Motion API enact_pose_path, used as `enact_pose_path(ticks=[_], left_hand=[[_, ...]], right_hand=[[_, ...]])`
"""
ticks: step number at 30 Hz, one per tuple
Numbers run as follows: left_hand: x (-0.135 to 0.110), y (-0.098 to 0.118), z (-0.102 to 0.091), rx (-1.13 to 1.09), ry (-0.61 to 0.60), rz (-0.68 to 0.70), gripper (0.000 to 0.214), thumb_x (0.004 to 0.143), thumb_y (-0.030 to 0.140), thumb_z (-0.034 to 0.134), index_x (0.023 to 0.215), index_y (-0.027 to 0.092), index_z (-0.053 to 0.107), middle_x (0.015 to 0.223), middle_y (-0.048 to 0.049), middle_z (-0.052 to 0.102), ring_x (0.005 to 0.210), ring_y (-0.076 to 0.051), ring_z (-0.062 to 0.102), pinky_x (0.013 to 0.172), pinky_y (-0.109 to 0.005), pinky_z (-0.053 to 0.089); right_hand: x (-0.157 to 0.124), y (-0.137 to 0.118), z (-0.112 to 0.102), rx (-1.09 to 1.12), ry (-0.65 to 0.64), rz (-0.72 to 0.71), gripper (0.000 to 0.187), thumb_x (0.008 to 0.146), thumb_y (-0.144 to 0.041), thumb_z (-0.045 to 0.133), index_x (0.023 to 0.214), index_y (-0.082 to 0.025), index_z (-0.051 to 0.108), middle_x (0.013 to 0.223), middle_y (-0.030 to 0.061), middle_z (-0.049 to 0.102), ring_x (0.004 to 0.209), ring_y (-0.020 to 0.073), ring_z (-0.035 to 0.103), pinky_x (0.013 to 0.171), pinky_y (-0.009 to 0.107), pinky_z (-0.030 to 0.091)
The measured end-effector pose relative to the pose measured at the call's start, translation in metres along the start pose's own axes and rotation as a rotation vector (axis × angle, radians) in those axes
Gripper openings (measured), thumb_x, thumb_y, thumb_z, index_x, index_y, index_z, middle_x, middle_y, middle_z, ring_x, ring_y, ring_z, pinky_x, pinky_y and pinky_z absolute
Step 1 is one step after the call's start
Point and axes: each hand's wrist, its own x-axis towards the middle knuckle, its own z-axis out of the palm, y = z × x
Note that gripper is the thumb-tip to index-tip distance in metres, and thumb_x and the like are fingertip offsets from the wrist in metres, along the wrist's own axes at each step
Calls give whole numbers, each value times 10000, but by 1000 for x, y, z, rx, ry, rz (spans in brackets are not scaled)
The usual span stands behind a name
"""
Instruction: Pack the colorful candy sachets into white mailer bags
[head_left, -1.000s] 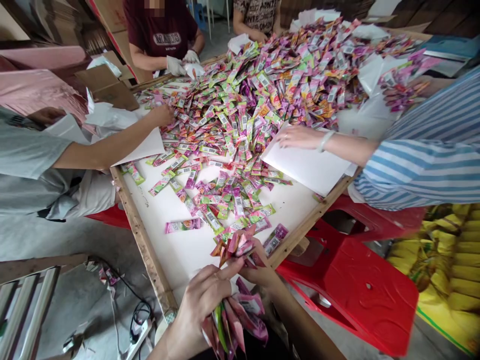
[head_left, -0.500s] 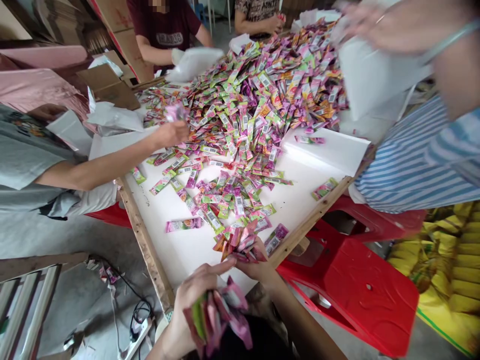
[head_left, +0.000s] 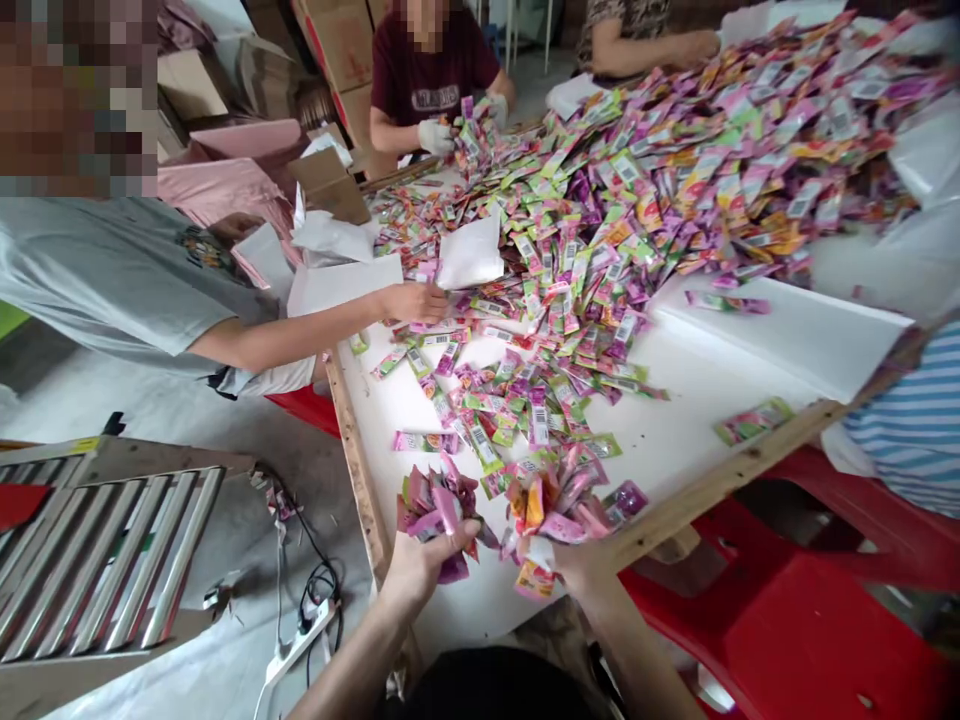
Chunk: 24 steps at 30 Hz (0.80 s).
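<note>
1. My left hand (head_left: 420, 565) is closed round a left bunch of packets (head_left: 439, 510), thumb pressed across its near side. Packet ends fan out beyond the grip, away from me.
2. My right hand (head_left: 579, 568) grips a right bunch of packets (head_left: 562, 515), mostly pink with some orange. One end sticks out below the grip.
3. The two bunches sit side by side with a narrow gap, over the near corner of the worktop (head_left: 675, 440). Cannot tell whether either touches the surface.
4. Loose packets (head_left: 426, 441) lie just beyond both bunches; a purple packet (head_left: 625, 500) lies just right of the right bunch, near the wooden edge (head_left: 750, 455).
5. The large pile (head_left: 675, 190) is farther off, well apart from my hands; its far right part is blurred and cut off by the frame.
6. Hidden: most of my fingers, behind the packets. A white patch (head_left: 540, 553) at my right grip is too unclear to identify. Packet count in each bunch: not readable. Print mostly illegible.
7. Striped clothing (head_left: 911, 430) at right: wearer largely out of frame.
</note>
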Motion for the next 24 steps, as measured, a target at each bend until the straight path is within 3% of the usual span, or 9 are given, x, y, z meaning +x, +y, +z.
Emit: enact_pose_path(ticks=[4,7,10,13,18,21,24], left_hand=[[-1,-2,2,-83,-47,9,346,535,288,785,822,144,655,686,-17,648,687,-168,613,719,-299,503],[-2,-6,5,-108,-22,-37,351,506,300,805,773,140,642,725,-30,666,685,-184,623,706,-318,509],[-3,-6,9,-33,23,-11,344,520,284,805,787,145,640,774,-31,680,723,-190,630,695,-296,510],[-3,-5,11,37,-19,22,286,591,290,772,803,146,644,780,-26,683,734,-176,625,689,-263,505],[0,-7,9,82,-167,34,266,617,276,764,795,130,630,745,-28,668,708,-166,613,668,-258,503],[3,-9,6,83,-296,30,240,608,255,772,747,126,625,692,-22,648,674,-154,598,649,-253,498],[4,-10,6,85,-322,39,231,598,244,781,722,126,625,666,-12,627,636,-137,573,626,-248,492]], right_hand=[[-6,-6,16,71,-176,74,197,531,-288,756,688,-209,667,599,-4,663,669,218,642,621,296,543],[-5,-3,30,209,-220,75,257,562,-300,744,791,-208,675,695,10,691,748,234,652,678,323,548],[-2,3,38,337,-200,53,325,556,-288,754,859,-210,666,883,35,701,821,245,651,714,335,547],[1,5,40,411,-152,49,363,551,-284,760,889,-205,653,955,55,692,849,255,647,714,342,546],[2,-1,36,486,-104,76,427,501,-280,776,900,-215,637,944,48,692,806,254,655,673,340,545],[2,-2,33,501,-67,91,416,492,-290,772,877,-208,639,834,41,699,782,264,657,664,347,542],[3,3,30,492,-98,103,396,494,-318,769,850,-202,637,805,40,698,769,269,656,683,365,540]])
